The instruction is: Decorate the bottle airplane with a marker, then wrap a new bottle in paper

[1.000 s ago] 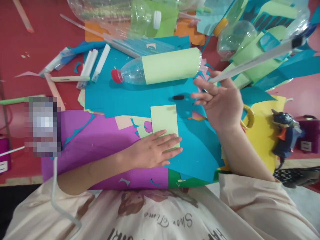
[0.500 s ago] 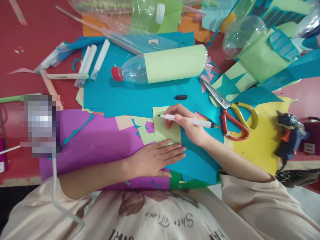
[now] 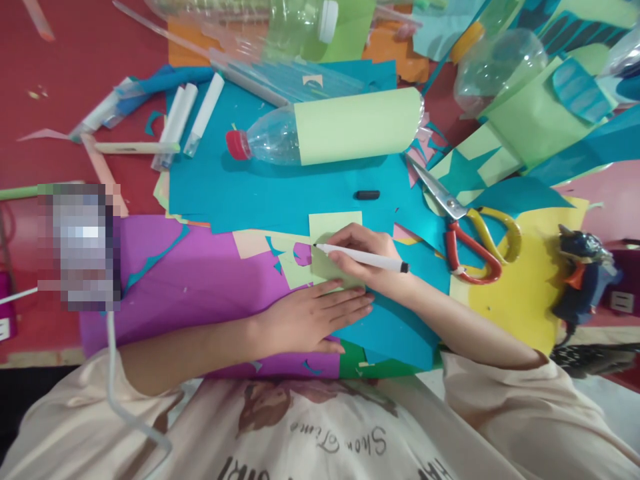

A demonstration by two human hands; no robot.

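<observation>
My right hand [image 3: 367, 257] is closed around a white marker [image 3: 373, 259] with a dark tip. The tip is at the left edge of a small pale green paper [image 3: 334, 227]; whether it touches cannot be told. My left hand [image 3: 320, 315] lies flat with fingers stretched out, its fingertips over the paper's lower edge. Blue and purple sheets lie underneath. A black marker cap [image 3: 367, 195] rests on the blue sheet [image 3: 270, 200] just beyond the paper. Farther back, a plastic bottle [image 3: 273, 137] with a red cap and a pale green paper wrap lies on its side.
Scissors [image 3: 455, 210] with red and yellow handles lie to the right, partly open. A dark blue glue gun [image 3: 583, 273] sits at the far right. White markers [image 3: 204, 115] lie at the left back, above a blurred-out device [image 3: 80, 247]. Paper scraps and more bottles fill the back.
My right hand has drawn the marker slightly toward me, its tip moving down along the paper's left edge. My left hand has stayed in place. The view has shifted a little.
</observation>
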